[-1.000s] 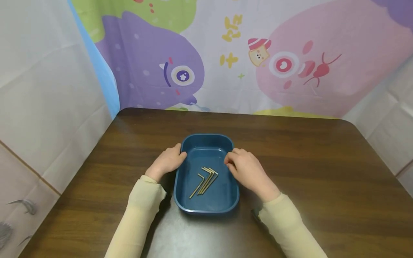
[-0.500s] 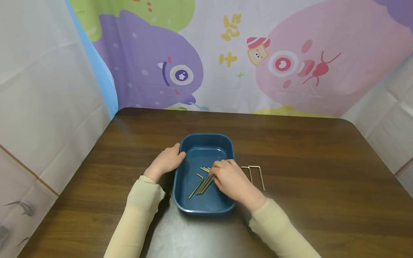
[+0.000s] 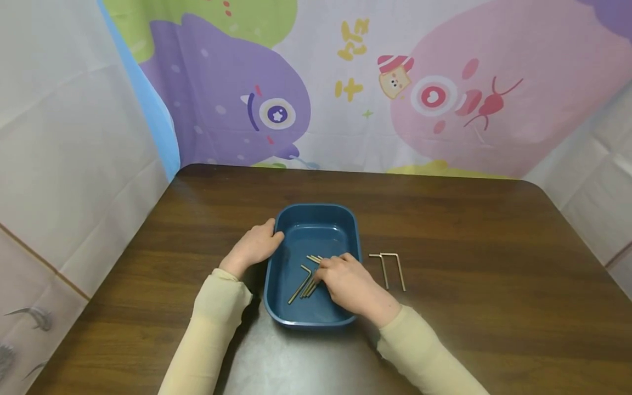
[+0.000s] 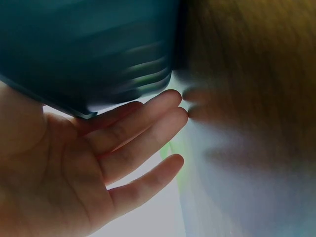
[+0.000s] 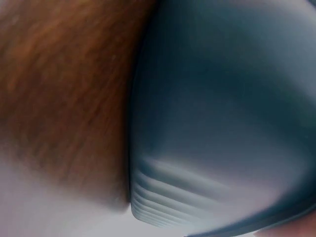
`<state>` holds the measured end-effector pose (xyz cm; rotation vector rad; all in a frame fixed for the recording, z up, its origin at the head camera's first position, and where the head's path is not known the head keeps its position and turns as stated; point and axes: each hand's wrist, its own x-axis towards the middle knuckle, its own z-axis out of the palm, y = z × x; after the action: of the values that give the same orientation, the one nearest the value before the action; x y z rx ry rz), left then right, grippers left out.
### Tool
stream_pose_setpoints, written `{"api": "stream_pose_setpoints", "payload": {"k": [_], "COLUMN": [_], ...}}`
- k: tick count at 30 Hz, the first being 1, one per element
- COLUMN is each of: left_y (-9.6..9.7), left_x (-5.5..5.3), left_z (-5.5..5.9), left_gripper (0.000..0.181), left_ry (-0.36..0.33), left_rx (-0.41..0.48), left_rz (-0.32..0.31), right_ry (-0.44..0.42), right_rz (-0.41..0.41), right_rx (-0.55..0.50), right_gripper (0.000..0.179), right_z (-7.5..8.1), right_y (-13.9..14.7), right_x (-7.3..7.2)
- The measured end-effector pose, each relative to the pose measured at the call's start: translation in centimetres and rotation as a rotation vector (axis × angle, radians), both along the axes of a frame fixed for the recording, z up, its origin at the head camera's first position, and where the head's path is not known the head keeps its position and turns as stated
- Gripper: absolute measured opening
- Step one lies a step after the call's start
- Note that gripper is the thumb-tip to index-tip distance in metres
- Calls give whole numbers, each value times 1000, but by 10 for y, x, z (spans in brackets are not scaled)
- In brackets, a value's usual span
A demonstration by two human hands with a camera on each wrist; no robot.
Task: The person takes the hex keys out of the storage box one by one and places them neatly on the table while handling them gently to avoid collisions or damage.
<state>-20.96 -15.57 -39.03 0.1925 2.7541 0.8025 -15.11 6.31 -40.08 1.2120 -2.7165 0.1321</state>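
A blue rectangular tray (image 3: 274, 314) sits on the table. My left hand (image 3: 254, 244) holds its left rim, thumb over the edge. In the left wrist view the other fingers (image 4: 143, 153) extend along the outside of the tray wall (image 4: 98, 44). Several brass-coloured hex keys (image 3: 298, 286) lie bunched in the tray. My right hand (image 3: 351, 282) reaches over the right rim and pinches among them with curled fingers; the fingertips and part of the keys are hidden. The right wrist view shows mostly the tray's outer wall (image 5: 217, 118).
Two more L-shaped keys (image 3: 392, 266) lie on the brown wooden table (image 3: 474, 258), just right of the tray. A cartoon-printed cloth (image 3: 336, 126) hangs behind the table, with pale sheets (image 3: 74, 126) at the sides.
My right hand has moved from the tray's right rim to the keys inside, uncovering the two keys on the table. My left hand has stayed at the left rim.
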Motion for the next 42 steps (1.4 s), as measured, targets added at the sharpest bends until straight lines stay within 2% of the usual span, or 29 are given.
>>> {"api": "stream_pose_setpoints", "payload": {"k": [8, 20, 29, 42], "left_y": [-1, 0, 0, 1], "left_x": [0, 1, 2, 1], "left_z": [-1, -2, -2, 1], "left_gripper": [60, 61, 60, 58], "left_ry": [-10, -14, -6, -2], "left_rx": [0, -5, -1, 10], "left_rz": [4, 3, 1, -6], "right_ry": [12, 37, -27, -15], "right_rz": [-5, -17, -32, -61], "right_rx": [22, 29, 90, 126], "right_gripper": [21, 6, 17, 26], "right_z": [-3, -4, -2, 0], "right_y": [1, 1, 2, 3], "right_x": [1, 2, 2, 1]}}
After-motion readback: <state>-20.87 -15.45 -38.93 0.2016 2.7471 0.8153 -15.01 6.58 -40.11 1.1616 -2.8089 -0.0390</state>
